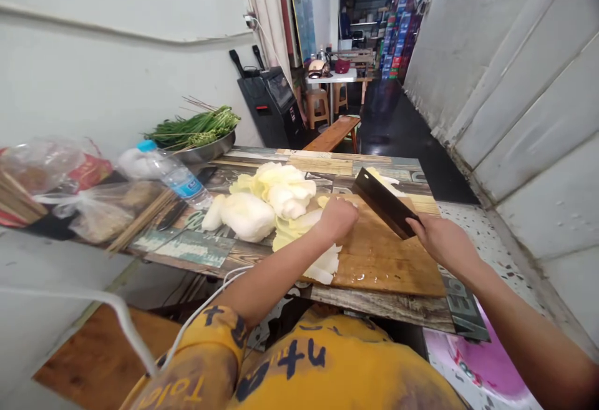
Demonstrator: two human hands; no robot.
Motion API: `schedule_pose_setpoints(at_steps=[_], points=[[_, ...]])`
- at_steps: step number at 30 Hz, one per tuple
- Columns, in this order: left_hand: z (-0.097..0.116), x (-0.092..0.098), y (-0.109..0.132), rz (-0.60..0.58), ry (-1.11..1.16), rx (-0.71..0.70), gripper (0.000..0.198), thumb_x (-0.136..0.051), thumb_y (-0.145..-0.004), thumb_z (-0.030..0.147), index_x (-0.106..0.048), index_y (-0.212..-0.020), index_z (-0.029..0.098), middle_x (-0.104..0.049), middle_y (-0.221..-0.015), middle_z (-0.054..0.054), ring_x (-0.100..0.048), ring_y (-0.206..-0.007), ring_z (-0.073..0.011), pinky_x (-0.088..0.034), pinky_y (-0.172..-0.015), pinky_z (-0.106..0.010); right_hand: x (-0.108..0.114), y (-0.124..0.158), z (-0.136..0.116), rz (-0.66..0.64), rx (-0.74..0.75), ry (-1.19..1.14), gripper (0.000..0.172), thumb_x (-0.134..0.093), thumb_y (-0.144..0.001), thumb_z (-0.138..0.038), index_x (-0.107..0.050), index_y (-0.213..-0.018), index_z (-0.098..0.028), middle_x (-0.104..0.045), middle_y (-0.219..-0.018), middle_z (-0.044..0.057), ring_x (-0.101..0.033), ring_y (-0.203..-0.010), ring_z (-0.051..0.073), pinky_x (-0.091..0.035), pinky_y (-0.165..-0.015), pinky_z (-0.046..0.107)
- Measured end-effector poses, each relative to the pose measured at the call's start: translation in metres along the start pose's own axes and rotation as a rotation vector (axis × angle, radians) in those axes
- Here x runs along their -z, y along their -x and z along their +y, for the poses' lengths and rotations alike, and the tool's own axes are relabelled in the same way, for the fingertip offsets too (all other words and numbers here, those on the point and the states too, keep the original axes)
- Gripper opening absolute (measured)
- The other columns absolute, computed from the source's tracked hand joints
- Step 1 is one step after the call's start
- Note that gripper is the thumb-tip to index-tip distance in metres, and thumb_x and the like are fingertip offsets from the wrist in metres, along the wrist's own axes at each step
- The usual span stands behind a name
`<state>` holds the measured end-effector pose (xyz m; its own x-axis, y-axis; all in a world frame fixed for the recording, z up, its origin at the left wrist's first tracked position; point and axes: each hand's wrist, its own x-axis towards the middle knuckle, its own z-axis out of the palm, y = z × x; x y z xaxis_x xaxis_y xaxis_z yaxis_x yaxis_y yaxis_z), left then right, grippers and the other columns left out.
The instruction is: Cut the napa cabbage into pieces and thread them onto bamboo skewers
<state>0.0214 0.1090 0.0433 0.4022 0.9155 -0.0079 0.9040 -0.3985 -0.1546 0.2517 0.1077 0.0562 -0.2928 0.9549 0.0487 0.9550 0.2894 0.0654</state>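
The handle of a dark, broad-bladed cleaver [381,204] is gripped in my right hand [440,238], with the blade slanting up and left over the wooden cutting board [393,266]. My left hand [339,216] is closed above the board's left side; its fingertips are partly hidden, with a small pale bit showing beside them. Loose yellow-white cabbage leaves [322,265] lie under and beside my left wrist, overlapping the board's left edge. Further left sit a pale cabbage head [248,216] and a leafier cabbage [285,190]. Behind the cleaver lie more cabbage pieces [384,179].
A water bottle [182,179], a metal bowl [210,148] of skewered greens and a black-handled knife [172,214] stand or lie on the table's left. Plastic bags [100,207] and wooden skewers [143,218] crowd the far left. A pink basin [496,360] is below right.
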Motion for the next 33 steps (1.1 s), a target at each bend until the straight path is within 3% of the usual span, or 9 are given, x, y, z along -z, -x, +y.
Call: schedule_pose_setpoints(at_steps=[5, 8, 15, 25, 33], points=[[0.042, -0.006, 0.002, 0.032, 0.06, -0.108, 0.019, -0.048, -0.084, 0.008, -0.065, -0.092, 0.007, -0.065, -0.087, -0.016, -0.059, -0.086, -0.0249, -0.044, -0.067, -0.033, 0.006, 0.009, -0.001, 0.045, 0.0, 0.0, 0.035, -0.035, -0.097, -0.041, -0.06, -0.094, -0.017, -0.072, -0.081, 0.01, -0.067, -0.072, 0.024, -0.03, -0.054, 0.028], [0.055, -0.014, 0.012, 0.049, 0.081, -0.148, 0.019, -0.047, -0.086, 0.009, -0.065, -0.093, 0.007, -0.064, -0.089, -0.015, -0.058, -0.086, -0.0244, -0.046, -0.067, -0.032, 0.018, 0.022, -0.006, 0.074, 0.026, 0.02, 0.035, -0.034, -0.097, -0.04, -0.059, -0.09, -0.017, -0.071, -0.078, 0.009, -0.067, -0.069, 0.023, -0.028, -0.053, 0.028], [0.055, -0.023, 0.018, 0.065, 0.071, -0.129, 0.019, -0.047, -0.085, 0.005, -0.064, -0.093, 0.002, -0.063, -0.09, -0.018, -0.058, -0.088, -0.0269, -0.047, -0.069, -0.035, 0.037, 0.036, -0.019, -0.029, 0.1, 0.042, 0.033, -0.033, -0.098, -0.037, -0.058, -0.087, -0.016, -0.071, -0.075, 0.008, -0.067, -0.065, 0.022, -0.029, -0.051, 0.028], [0.061, -0.021, 0.016, 0.093, 0.086, -0.12, 0.02, -0.048, -0.085, 0.008, -0.066, -0.09, 0.005, -0.065, -0.087, -0.017, -0.058, -0.086, -0.0266, -0.046, -0.07, -0.037, 0.039, 0.023, -0.02, -0.132, 0.159, 0.131, 0.036, -0.032, -0.098, -0.035, -0.06, -0.093, -0.013, -0.071, -0.078, 0.013, -0.068, -0.068, 0.026, -0.04, -0.053, 0.028], [0.061, -0.024, 0.013, 0.104, 0.105, -0.126, 0.023, -0.046, -0.086, 0.007, -0.066, -0.095, 0.003, -0.065, -0.089, -0.019, -0.058, -0.091, -0.0271, -0.047, -0.072, -0.037, 0.042, 0.01, -0.027, -0.213, 0.149, 0.144, 0.039, -0.033, -0.097, -0.036, -0.061, -0.098, -0.009, -0.071, -0.079, 0.017, -0.069, -0.077, 0.025, -0.047, -0.063, 0.029]])
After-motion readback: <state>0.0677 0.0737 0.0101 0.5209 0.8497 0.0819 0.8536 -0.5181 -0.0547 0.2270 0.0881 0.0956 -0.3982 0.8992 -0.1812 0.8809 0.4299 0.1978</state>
